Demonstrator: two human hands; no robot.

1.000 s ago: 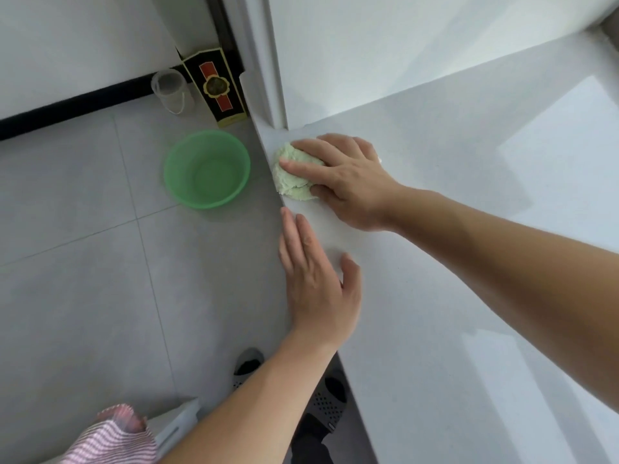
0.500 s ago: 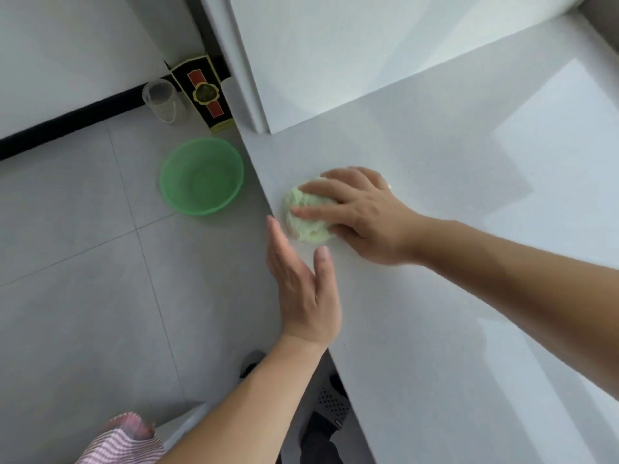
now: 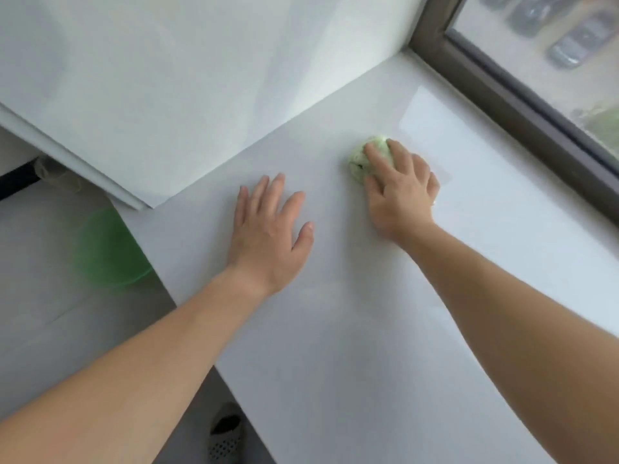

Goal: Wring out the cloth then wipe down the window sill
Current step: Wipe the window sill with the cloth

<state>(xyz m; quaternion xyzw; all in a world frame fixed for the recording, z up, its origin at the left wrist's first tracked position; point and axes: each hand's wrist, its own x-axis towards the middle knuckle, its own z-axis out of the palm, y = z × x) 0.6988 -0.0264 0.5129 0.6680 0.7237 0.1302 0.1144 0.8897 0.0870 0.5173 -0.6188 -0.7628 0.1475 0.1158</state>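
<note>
A bunched pale green cloth (image 3: pixel 360 160) lies on the wide white window sill (image 3: pixel 351 313), toward the window side. My right hand (image 3: pixel 398 189) presses down on the cloth with its fingers spread over it, covering its near part. My left hand (image 3: pixel 268 232) rests flat on the sill with straight, spread fingers, to the left of the cloth and apart from it.
A dark window frame (image 3: pixel 502 92) runs along the sill's far right edge. A white wall panel (image 3: pixel 167 95) meets the sill at the back left. Below the sill's left edge a green basin (image 3: pixel 104 249) sits on the grey floor, and a slipper (image 3: pixel 224 433) shows near the bottom.
My right hand has slid the cloth from the sill's front left corner toward the window. My left hand has moved from the sill's edge onto its surface. The view has turned right.
</note>
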